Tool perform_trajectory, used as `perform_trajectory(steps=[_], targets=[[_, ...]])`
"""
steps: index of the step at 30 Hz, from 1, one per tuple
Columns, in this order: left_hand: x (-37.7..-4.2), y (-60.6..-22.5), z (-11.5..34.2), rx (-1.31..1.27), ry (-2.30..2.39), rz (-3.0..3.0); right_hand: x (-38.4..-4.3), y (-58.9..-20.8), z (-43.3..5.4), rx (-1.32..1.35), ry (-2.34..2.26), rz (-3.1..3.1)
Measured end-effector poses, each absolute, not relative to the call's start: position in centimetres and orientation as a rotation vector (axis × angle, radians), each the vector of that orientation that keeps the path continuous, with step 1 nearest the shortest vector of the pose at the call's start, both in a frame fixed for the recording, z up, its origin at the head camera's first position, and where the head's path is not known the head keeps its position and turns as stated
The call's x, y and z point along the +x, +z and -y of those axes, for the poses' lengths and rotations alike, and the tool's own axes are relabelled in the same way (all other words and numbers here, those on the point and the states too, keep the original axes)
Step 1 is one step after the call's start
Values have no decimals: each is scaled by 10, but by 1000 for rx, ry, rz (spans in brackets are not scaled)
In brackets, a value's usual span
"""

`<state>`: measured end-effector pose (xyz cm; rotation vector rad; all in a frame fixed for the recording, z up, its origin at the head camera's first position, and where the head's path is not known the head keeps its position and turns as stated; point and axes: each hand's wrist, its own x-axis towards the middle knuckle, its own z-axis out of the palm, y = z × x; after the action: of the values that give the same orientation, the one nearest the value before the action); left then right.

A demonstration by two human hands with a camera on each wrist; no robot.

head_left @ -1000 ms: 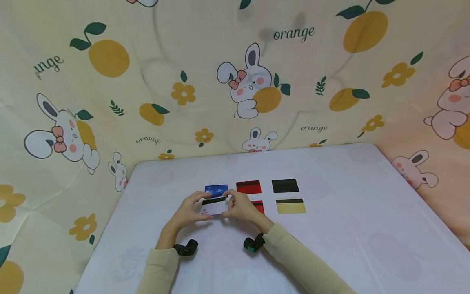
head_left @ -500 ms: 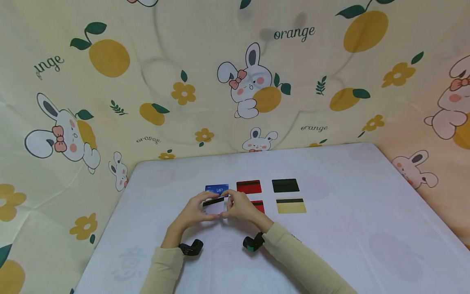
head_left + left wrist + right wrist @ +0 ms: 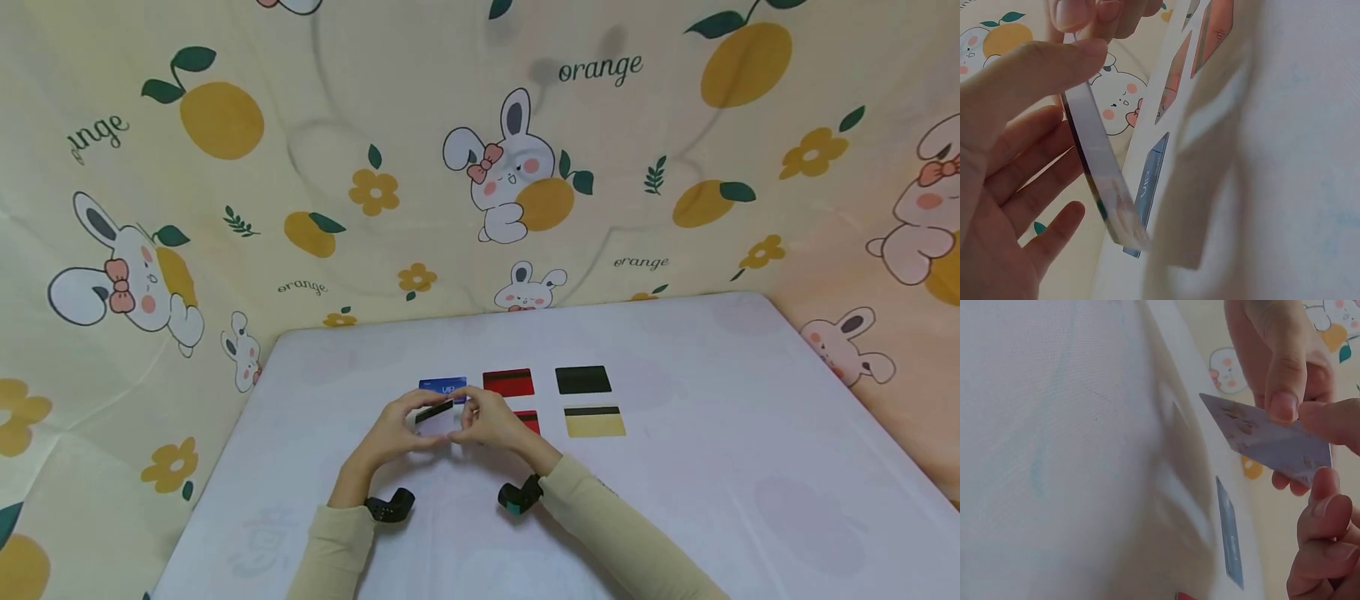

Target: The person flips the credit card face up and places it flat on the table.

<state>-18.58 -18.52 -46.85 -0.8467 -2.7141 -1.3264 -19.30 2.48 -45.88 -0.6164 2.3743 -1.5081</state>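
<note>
A white card with a black stripe [image 3: 435, 423] is held upright and tilted between both hands, close over the near side of the blue VIP card [image 3: 442, 383]. My left hand [image 3: 393, 427] pinches it between thumb and fingers from the left. At its right end, my right hand [image 3: 491, 423] grips with thumb and fingertips. In the left wrist view, the white card [image 3: 1102, 172] hangs slantwise below the left thumb. Coloured print shows on the face of the white card [image 3: 1266, 440] in the right wrist view.
To the right lie a red card [image 3: 508, 382], a second red card [image 3: 529, 421] partly covered by the right hand, a black card [image 3: 582, 379] and a gold card [image 3: 595, 422]. All rest on a white-covered table [image 3: 712, 467]. A patterned cloth [image 3: 412, 108] hangs behind.
The left hand has moved slightly right, towards the right hand. The white card has turned, its stripe slanting more steeply and less of its face showing. The right hand has hardly moved.
</note>
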Motion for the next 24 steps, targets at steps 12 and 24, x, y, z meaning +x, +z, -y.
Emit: perform_trajectory(steps=[12,24], targets=[[-185,-463,188,-783,-1384,2683,-200,-477,-24,-614,-1656,-2143],[-187,-455,187,-734,-1500,2637,-201,-490,-14,-622,-1669,-2078]])
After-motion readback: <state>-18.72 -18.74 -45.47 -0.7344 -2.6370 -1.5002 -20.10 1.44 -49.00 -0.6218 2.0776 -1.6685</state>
